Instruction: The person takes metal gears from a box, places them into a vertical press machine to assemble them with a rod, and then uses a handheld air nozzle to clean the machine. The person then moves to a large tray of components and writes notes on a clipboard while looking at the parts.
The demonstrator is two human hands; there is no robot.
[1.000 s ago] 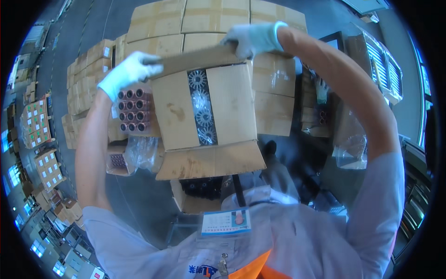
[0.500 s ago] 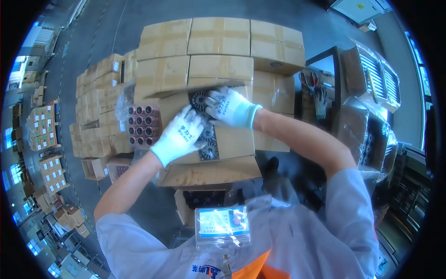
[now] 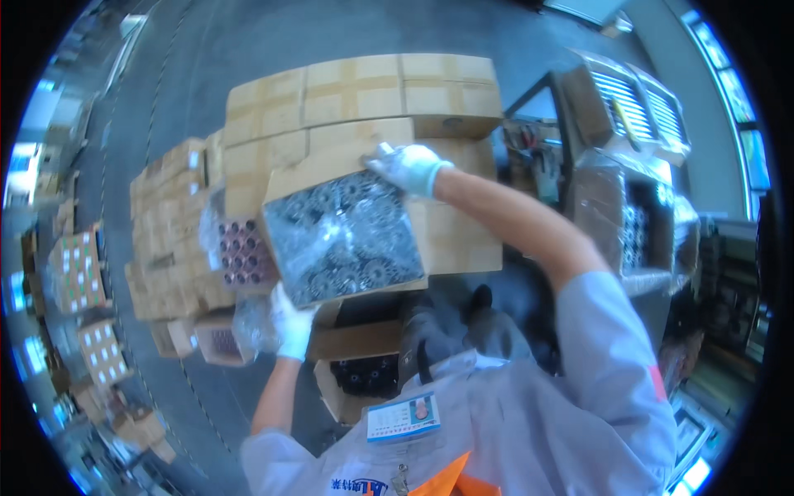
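Observation:
In front of me an open cardboard carton (image 3: pixel 277 188) is full of black, gear-like round parts (image 3: pixel 372 277) under shiny clear plastic film (image 3: pixel 331 236). It sits slightly askew. My right hand (image 3: pixel 407 168), in a white glove with grey fingertips, is closed on the carton's far edge, where a raised flap stands. At the near left corner of the carton is my gloved left hand (image 3: pixel 291 321). Its fingers are blurred and partly hidden against the cardboard, so their grip does not show.
Taped cartons (image 3: pixel 351 91) are stacked beyond the open one. To the left are a tray of pinkish-brown cylinders (image 3: pixel 240 252) and more cartons (image 3: pixel 169 223). Another open box of black parts (image 3: pixel 364 376) stands by my legs. Plastic-lined boxes (image 3: pixel 624 219) stand at the right.
The flaps that covered most of the black parts are now opened out, uncovering the film-covered layer. My left hand has moved down to the near left corner; my right hand is at the far edge.

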